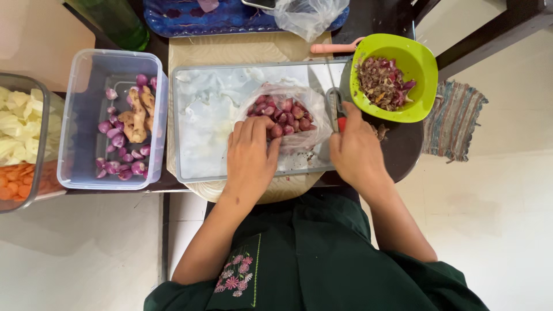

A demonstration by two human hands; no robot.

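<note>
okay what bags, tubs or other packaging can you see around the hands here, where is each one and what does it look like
Clear plastic bag of shallots: on the cutting board, under the left hand; crumpled, open.
Clear plastic tub: left of the board; rectangular, holding peeled shallots and ginger.
Second clear bag: top edge, on a blue tray; crumpled.
Green bowl: beside the right hand; holds peelings.
No labels, signs or screens show.

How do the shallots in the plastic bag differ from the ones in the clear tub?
The shallots in the plastic bag are reddish, whole-looking and heaped tight; the left hand reaches into them. The shallots in the clear tub are paler purple, glossy, apparently peeled, and scattered loose beside ginger pieces, with no hand on them. Both are small shallots.
</note>
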